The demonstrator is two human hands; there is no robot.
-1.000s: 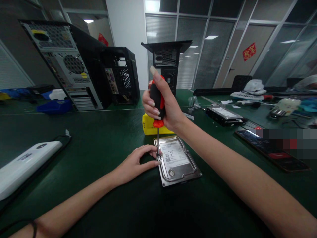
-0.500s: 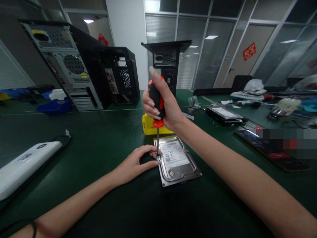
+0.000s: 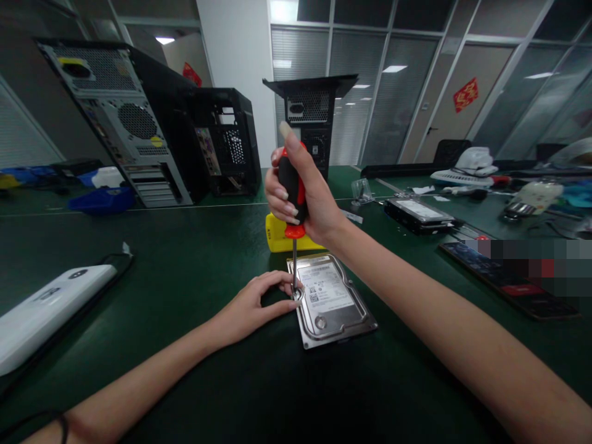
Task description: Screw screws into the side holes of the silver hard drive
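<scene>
A silver hard drive (image 3: 333, 296) with a white label lies flat on the green table, label side up. My right hand (image 3: 308, 191) is wrapped round the black and red handle of a screwdriver (image 3: 293, 185), thumb up near its top. The shaft stands nearly upright, its tip down at the left edge of the drive. My left hand (image 3: 261, 302) rests on the table with thumb and forefinger at that same edge, one on each side of the tip. Its other fingertips are partly hidden. A yellow object (image 3: 277, 237) sits just behind the drive.
Computer cases (image 3: 157, 123) stand at the back left, another black case (image 3: 317, 111) at the back middle. A second hard drive (image 3: 419, 213) and a phone (image 3: 499, 277) lie to the right. On the left are a white power strip (image 3: 60, 308) and a blue bin (image 3: 102, 200).
Almost nothing differs. My right hand and the screwdriver handle have shifted very slightly to the left; my left hand and the hard drive keep their places.
</scene>
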